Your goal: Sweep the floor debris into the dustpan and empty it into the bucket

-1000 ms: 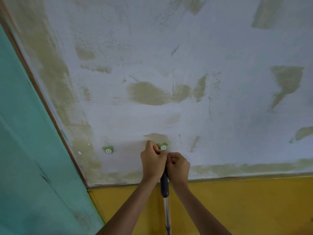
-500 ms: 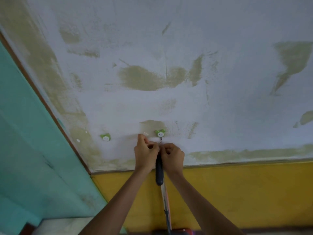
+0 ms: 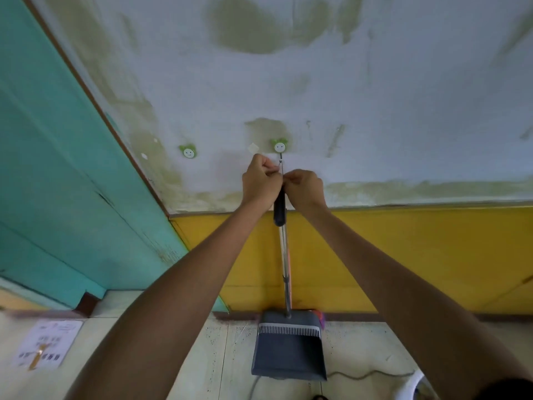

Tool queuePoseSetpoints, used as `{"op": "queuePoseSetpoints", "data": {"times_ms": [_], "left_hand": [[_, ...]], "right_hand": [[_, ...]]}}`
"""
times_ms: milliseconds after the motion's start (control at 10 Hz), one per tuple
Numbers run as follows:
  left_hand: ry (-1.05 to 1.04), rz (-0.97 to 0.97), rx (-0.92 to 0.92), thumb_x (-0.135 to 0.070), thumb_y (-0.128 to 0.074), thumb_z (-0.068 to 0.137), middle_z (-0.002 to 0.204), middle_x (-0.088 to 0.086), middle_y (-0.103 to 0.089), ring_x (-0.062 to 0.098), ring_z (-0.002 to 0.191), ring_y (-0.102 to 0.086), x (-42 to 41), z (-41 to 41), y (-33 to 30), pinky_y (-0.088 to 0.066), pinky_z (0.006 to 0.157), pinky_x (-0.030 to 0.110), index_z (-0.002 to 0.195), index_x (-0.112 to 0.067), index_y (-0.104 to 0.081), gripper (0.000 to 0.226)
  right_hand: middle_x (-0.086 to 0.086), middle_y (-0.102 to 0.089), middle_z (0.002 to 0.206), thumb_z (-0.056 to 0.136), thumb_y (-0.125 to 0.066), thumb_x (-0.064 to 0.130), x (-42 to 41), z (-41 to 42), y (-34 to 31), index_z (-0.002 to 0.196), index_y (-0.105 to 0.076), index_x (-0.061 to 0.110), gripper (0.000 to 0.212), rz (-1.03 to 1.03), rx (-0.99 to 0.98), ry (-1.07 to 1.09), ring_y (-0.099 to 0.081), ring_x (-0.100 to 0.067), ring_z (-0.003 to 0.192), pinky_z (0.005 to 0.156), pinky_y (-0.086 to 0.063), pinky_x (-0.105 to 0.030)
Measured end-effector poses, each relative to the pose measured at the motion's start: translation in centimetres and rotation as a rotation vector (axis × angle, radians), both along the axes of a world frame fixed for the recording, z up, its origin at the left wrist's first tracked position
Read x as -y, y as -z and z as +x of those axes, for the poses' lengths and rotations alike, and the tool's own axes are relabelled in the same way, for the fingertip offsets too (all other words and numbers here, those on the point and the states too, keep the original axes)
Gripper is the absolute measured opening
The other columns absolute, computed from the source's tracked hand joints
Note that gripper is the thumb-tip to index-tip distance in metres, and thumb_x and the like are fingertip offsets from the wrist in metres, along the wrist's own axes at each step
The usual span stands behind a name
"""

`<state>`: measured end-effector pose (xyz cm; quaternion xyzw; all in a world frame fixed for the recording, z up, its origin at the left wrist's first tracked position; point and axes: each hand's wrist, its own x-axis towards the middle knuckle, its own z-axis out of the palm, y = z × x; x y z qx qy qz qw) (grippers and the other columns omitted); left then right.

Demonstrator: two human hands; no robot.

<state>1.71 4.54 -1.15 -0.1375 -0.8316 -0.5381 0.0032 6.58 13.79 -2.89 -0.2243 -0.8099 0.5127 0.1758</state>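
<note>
A dark grey dustpan (image 3: 289, 352) with a white comb strip hangs against the yellow lower wall on a long metal handle (image 3: 284, 261) with a black grip (image 3: 279, 209). A thin loop runs from the grip's top up to a green-and-white smiley wall hook (image 3: 279, 146). My left hand (image 3: 259, 183) and my right hand (image 3: 304, 187) are raised side by side at the grip's top, fingers curled, pinching at the loop just below the hook. A bit of pink and orange, perhaps the broom (image 3: 320, 316), shows behind the pan. No bucket is in view.
A second smiley hook (image 3: 188, 152) sits to the left on the patchy white wall. A teal wall (image 3: 57, 168) meets it at the left corner. On the tiled floor lie a printed sheet (image 3: 47, 343), a cable (image 3: 372, 375) and a white plastic object (image 3: 412, 385).
The view has tilted downward, bringing the dustpan and floor into sight. Both hands stay at the handle's top by the hook, now slightly lower beneath it.
</note>
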Motion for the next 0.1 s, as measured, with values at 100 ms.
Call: {"op": "queuePoseSetpoints", "data": {"times_ms": [100], "left_hand": [[0.065, -0.13, 0.037, -0.007, -0.053, 0.085, 0.1, 0.0, -0.061, 0.011, 0.084, -0.056, 1.96, 1.4, -1.75, -0.039, 0.059, 0.017, 0.104, -0.014, -0.058, 0.021]], "right_hand": [[-0.012, -0.073, 0.093, 0.089, -0.055, 0.01, 0.99, 2.02, -0.96, 0.102, -0.072, 0.007, 0.021, -0.002, 0.046, -0.008, -0.064, -0.02, 0.076, 0.063, -0.05, -0.029]]}}
